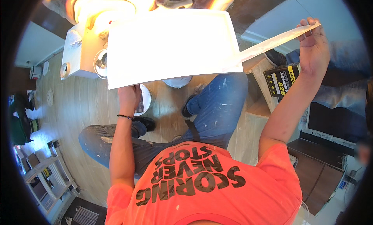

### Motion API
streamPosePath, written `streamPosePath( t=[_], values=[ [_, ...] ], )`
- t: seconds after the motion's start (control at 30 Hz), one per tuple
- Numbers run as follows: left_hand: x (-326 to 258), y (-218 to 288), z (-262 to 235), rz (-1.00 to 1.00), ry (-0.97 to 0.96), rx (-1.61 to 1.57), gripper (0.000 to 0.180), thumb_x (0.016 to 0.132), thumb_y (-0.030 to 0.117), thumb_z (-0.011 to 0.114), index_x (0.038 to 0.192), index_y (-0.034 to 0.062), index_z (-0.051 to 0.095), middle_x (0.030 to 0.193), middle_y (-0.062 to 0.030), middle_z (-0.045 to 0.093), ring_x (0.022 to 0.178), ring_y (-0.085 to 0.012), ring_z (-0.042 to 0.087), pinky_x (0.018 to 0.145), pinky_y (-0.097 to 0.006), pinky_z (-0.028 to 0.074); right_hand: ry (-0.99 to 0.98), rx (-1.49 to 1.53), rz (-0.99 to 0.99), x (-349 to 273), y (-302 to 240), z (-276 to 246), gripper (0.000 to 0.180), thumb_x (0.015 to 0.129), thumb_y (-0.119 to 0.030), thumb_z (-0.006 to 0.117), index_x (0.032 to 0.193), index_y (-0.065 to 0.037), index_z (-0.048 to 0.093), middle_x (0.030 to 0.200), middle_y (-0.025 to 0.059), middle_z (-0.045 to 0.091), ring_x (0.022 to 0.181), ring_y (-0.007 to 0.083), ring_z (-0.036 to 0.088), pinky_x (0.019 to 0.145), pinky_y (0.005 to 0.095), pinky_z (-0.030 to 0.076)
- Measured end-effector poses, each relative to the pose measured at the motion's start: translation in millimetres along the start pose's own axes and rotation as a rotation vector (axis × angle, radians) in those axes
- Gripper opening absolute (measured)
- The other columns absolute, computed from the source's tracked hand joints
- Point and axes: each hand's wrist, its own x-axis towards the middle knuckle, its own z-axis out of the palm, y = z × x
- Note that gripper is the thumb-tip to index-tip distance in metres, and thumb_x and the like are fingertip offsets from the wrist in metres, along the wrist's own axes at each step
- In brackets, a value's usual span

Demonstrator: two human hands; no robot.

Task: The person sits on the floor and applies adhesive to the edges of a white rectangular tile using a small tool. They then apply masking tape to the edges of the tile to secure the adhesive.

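White is the panel (171,46), so bright in the strong light that its surface shows almost no detail. It is held in front of the seated person, above the knees, perhaps so that both hands can reach its edges easily. The left hand (129,98) is under the near left corner; its fingers are partly hidden below, so I cannot tell how far they are closed, but it seems to support the weight from there.

The right hand (312,48) is raised, well out to the side — thumb and fingers are pressed together on the end of a pale strip (278,42). The other end of this strip meets the right side of the panel, near its corner; whether it is stuck there, I cannot tell. The arm is stretched out probably because the strip is long, and this keeps it nearly straight.

The jeans (221,104) carry pale marks. One white bucket (145,100) stands on the floor (81,116) just beside the left hand in the view, and a black can (278,80) is near the right forearm — both perhaps placed for easy reach.
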Motion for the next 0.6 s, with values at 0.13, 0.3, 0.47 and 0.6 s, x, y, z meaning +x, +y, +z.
streamPosePath(
  t=[0.13,0.3,0.47,0.6],
  values=[
    [1.7,-2.9,-2.7,-0.034,-0.04,-0.004,0.027,0.098,0.02,0.064,0.114,0.0004,0.071,0.107,-0.0255,0.071,0.099,-0.0465,0.066,0.086,-0.052,0.053,-0.003,0.025,-0.036,7.6,-12.5,-2.6,0.022,0.108,-0.015,0.057,0.122,0.0,0.06,0.124,0.0096,0.063,0.122,0.0273,0.058,0.107,0.0421,0.049],
    [2.8,-12.3,-0.8,0.029,-0.04,0.009,0.028,0.099,0.02,0.062,0.118,0.0,0.07,0.112,-0.0278,0.07,0.102,-0.0481,0.065,0.087,-0.052,0.052,-0.074,-0.07,-0.171,22.2,-29.0,-18.9,0.019,0.106,-0.016,0.058,0.118,-0.002,0.065,0.115,0.0079,0.065,0.112,0.024,0.06,0.099,0.0361,0.049],
    [3.3,-16.1,2.1,0.065,-0.03,0.013,0.029,0.1,0.019,0.062,0.119,-0.0012,0.069,0.112,-0.0299,0.069,0.103,-0.0499,0.064,0.088,-0.053,0.052,-0.17,-0.227,-0.372,8.1,-46.7,20.7,0.025,0.108,-0.032,0.059,0.106,-0.008,0.065,0.092,0.0012,0.064,0.088,0.0131,0.062,0.081,0.0273,0.05],
    [4.2,-14.1,0.8,0.014,-0.075,-0.024,0.03,0.101,0.021,0.061,0.12,-0.0019,0.068,0.113,-0.0301,0.069,0.104,-0.0505,0.064,0.088,-0.053,0.052,-0.15,-0.273,-0.474,18.3,-55.9,18.6,0.025,0.107,-0.031,0.06,0.105,-0.007,0.065,0.092,0.0012,0.065,0.087,0.0126,0.062,0.079,0.0272,0.051]
  ],
)
